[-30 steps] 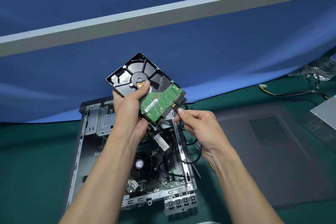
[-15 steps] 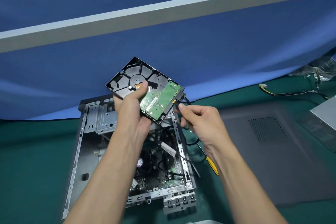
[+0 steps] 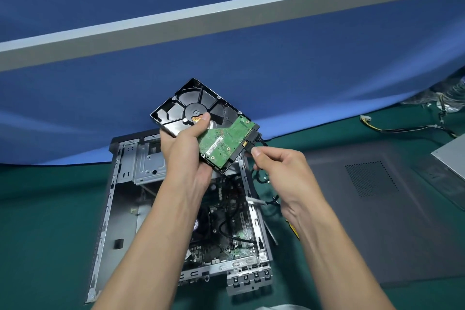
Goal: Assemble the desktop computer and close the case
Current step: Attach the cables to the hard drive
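Observation:
My left hand point(image 3: 185, 151) grips a hard drive point(image 3: 193, 108) from below, thumb across its black underside, green circuit board point(image 3: 224, 143) facing me. It is held tilted above the open computer case point(image 3: 110, 199). My right hand point(image 3: 281, 173) pinches a black cable connector point(image 3: 251, 146) at the drive's port edge, and the black cable point(image 3: 259, 178) trails down into the case. The motherboard point(image 3: 226, 231) lies inside the case, partly hidden by my forearms.
The grey side panel point(image 3: 364, 209) lies flat on the green mat to the right of the case. A yellow-handled screwdriver point(image 3: 293, 230) peeks out beside my right wrist. A silver box edge point(image 3: 453, 156) and loose wires point(image 3: 402, 128) sit at far right. A blue partition stands behind.
The drive has tipped slightly and my right hand has shifted a little along the connector edge. The view has drifted, hiding most of the screwdriver behind my right wrist.

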{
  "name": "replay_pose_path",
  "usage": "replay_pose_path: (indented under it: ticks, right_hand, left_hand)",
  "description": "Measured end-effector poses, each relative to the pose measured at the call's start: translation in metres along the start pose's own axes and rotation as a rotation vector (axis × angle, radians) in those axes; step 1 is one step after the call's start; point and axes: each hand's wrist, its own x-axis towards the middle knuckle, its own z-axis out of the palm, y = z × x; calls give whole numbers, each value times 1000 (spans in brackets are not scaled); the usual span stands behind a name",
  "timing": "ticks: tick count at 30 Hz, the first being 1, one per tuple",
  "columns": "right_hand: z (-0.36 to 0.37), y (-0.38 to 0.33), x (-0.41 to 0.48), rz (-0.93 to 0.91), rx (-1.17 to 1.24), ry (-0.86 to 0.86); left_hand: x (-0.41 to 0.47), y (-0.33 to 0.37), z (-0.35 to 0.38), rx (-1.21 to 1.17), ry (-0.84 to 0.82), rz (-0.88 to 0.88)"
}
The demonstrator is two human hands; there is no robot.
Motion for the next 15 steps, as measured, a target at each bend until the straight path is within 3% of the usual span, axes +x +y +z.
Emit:
replay_pose_path:
  ticks: [7,15]
  right_hand:
    - [3,-3,1,-38,134,17]
    - [4,-5,7,-47,128,27]
  left_hand:
    - [1,1,2,-42,-23,68]
    - [-1,2,5,-49,-49,81]
